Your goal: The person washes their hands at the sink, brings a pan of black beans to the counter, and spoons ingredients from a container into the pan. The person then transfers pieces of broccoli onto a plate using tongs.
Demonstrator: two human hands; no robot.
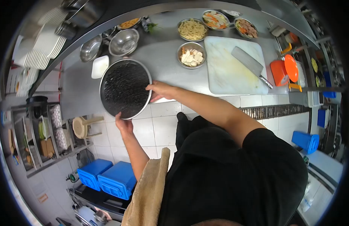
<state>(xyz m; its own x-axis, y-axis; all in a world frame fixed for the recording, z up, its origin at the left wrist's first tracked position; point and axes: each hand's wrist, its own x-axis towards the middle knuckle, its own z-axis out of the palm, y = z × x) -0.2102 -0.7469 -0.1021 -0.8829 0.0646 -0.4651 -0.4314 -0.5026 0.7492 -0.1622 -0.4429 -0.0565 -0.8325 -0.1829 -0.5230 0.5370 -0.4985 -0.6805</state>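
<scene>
A large round pan with a silver rim and a dark, speckled inside is tilted at the counter's front edge. Whether the dark part is its surface, a mesh or contents I cannot tell. My left hand grips its near rim from below. On the right side of the rim, my right hand holds on, thumb over the edge. A small white dish lies just beyond the pan to the left. Behind it stand two steel bowls, one nearer the pan and another farther left.
Right of the pan, the steel counter bears a bowl of pale pieces, noodles and a white cutting board with a cleaver. An orange scale stands beyond. Blue bins and a stool are at left.
</scene>
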